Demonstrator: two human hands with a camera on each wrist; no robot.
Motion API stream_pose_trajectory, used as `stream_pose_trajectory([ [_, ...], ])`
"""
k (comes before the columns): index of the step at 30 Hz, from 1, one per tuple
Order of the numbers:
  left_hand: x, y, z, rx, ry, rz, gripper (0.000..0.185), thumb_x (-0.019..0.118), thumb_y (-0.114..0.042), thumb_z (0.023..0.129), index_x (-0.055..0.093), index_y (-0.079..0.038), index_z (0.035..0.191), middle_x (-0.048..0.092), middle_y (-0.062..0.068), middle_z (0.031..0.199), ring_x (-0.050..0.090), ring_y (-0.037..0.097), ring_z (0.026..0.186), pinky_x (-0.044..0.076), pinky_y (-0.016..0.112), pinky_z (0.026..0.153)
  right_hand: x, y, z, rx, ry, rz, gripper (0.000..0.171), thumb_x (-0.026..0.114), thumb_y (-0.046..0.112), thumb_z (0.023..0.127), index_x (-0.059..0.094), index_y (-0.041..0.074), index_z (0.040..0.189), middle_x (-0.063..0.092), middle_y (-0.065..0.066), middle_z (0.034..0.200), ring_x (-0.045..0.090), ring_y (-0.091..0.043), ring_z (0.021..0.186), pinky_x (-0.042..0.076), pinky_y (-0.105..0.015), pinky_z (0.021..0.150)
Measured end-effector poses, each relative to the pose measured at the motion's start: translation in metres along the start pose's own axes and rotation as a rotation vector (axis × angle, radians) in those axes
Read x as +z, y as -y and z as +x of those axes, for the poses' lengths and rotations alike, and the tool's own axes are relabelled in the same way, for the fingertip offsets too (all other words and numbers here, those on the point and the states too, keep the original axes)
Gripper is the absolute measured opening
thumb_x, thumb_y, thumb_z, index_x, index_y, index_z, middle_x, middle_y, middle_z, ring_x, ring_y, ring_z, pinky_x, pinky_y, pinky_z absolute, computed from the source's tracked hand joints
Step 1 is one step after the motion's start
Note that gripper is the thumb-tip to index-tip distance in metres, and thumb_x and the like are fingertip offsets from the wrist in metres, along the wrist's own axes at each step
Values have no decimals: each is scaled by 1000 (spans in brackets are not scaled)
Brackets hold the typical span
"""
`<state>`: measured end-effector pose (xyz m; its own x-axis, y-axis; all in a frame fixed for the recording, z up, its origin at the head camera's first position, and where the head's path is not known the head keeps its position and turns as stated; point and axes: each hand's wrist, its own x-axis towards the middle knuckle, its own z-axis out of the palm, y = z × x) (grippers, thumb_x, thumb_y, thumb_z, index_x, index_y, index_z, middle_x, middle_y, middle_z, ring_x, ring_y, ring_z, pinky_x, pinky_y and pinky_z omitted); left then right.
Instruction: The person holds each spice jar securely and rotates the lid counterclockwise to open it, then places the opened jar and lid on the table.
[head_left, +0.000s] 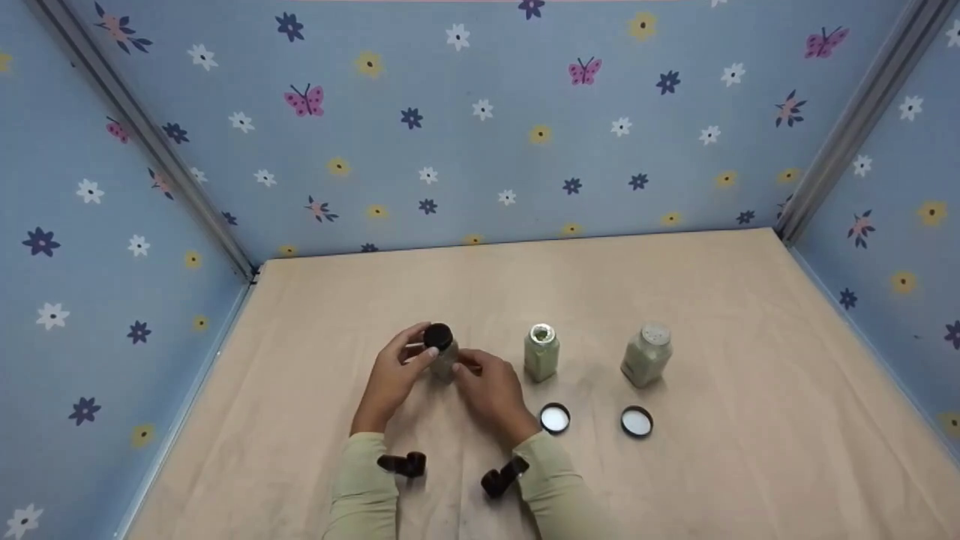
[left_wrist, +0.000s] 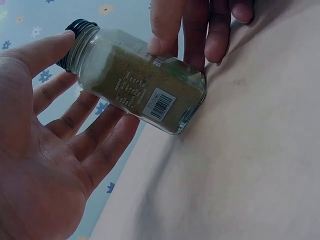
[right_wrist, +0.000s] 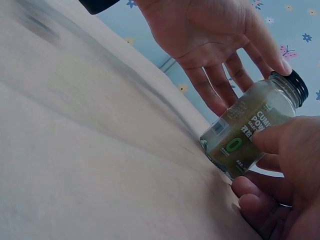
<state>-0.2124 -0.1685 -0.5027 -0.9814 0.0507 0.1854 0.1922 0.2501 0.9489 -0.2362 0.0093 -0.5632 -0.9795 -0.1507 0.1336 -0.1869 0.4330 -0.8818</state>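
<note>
The beige cloth-covered bench [head_left: 675,300] carries everything, hemmed in by blue walls printed with flowers and butterflies [head_left: 487,135]. Towards its left half, nearer the front edge than the back, my two hands meet around a small clear glass spice jar with a black screw cap [head_left: 441,351], filled most of the way with olive-brown powder.

My left hand [head_left: 391,375] stands loose and mostly spread beside the jar: the thumb reaches up to the cap rim and the fingers lie straight behind the glass, so it steadies more than it clasps. My right hand [head_left: 491,388] has the real hold, with thumb and fingertips pinching the jar's body on opposite faces.

I judge the jar rigid, smooth and breakable, light enough for one hand but slippery where the glass is bare. The paper label [left_wrist: 150,95] gives the best purchase on the body, and the ribbed cap [right_wrist: 292,82] is the place to take for twisting. In the wrist views it looks tilted, resting on one bottom edge, so it could skid on the cloth.

To the right stand two more jars without caps, a squarish glass jar of greenish powder [head_left: 541,352] and a glass jar of pale powder with a shaker top [head_left: 646,354]. In front of them lie two round black lids with white liners, [head_left: 555,418] and [head_left: 637,421].
</note>
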Motion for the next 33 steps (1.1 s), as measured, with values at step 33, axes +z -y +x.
stream_pose_trajectory([
  [33, 5, 37, 12, -16, -63, -3, 50, 76, -32, 91, 61, -20, 137, 62, 7, 122, 60, 25, 113, 45, 48, 98, -1, -1, 2, -13, 5, -9, 30, 66, 27, 97, 71, 16, 125, 73, 4, 113, 67, -10, 100, 52, -35, 90],
])
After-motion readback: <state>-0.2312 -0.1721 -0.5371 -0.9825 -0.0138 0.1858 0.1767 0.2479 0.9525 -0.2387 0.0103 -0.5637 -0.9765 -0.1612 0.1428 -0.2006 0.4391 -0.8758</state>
